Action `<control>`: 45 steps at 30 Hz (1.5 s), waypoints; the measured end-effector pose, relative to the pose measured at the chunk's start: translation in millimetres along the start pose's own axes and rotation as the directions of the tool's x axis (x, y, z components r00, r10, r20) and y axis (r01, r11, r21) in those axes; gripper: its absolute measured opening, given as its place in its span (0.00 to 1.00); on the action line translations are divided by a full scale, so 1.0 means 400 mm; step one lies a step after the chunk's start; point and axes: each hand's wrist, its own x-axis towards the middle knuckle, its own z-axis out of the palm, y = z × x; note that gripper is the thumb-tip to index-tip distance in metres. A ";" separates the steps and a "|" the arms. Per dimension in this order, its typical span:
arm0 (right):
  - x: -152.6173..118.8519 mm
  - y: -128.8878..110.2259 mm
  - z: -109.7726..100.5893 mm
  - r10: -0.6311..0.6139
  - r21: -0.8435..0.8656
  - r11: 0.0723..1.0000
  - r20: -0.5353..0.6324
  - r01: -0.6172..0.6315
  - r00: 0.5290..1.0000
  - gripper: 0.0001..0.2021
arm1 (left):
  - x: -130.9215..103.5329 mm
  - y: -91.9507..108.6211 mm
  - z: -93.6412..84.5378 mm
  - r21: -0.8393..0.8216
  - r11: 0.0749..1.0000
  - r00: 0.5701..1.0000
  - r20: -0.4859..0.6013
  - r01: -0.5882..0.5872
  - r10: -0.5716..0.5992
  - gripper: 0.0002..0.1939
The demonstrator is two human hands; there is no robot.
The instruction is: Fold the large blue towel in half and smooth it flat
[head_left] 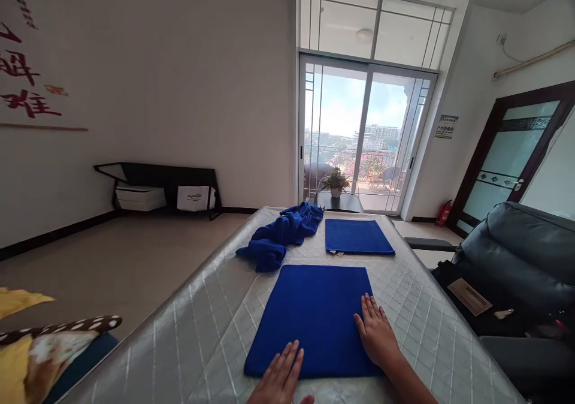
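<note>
Head view, with 12 o'clock straight ahead: both palms down on the near folded cloth (318, 311), a flat deep-blue panel on the quilted silver cover (415, 296). Right grip (375, 327) at 3 o'clock of the panel's middle, laid over the right edge, fingers straight and close together, pointing to 11, pinching nothing. Left grip (281, 375) at 7 o'clock, partly cut off by the bottom of the frame, fingers extended across the near edge toward 1, likewise spread flat rather than closed on any fold. Bulk of the panel therefore at 9 o'clock from the right grip and at 1 from the left, well between the two. No sure long axis: broader from 9 to 3 along the near edge, but too foreshortened to tell. Right grip farther forward, so nearer to the far folded cloth (359, 236), just short of 12 from there, long axis from 9 to 3, with a thin strip of cover between it and the near panel. Crumpled cloth (281, 235) at 11 o'clock of the panel, just beside the far left corner, stretched from 8 to 2, clear of both grips.
</note>
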 end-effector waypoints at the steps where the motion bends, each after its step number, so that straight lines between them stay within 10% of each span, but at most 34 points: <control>1: 0.000 0.002 0.004 -0.002 -0.007 1.000 -0.002 0.002 1.000 0.35 | 0.051 0.025 -0.001 -0.048 0.999 0.999 0.035 -0.020 0.022 0.38; 7: -0.009 0.011 0.000 -0.063 -0.095 0.993 0.023 0.065 0.998 0.32 | 0.374 0.165 0.020 -0.395 0.912 0.928 0.370 0.112 0.046 0.37; 11: -0.013 0.016 -0.002 -0.100 -0.091 0.991 0.025 0.102 0.995 0.30 | 0.448 0.189 0.069 -0.419 0.870 0.875 0.484 0.259 -0.027 0.40; 17: -0.002 0.010 0.004 -0.033 -0.010 0.999 -0.030 0.033 0.999 0.32 | 0.386 0.115 0.101 -0.301 0.901 0.855 0.503 0.311 -0.127 0.41; 29: 0.003 0.010 0.003 0.005 0.024 1.000 0.006 -0.005 1.000 0.35 | 0.138 -0.223 0.107 -0.023 0.882 0.810 0.409 0.470 -0.421 0.42; 45: 0.058 -0.003 -0.089 -0.003 -0.059 0.998 0.053 0.006 0.999 0.35 | 0.140 -0.225 0.083 -0.058 0.870 0.792 0.445 0.490 -0.417 0.42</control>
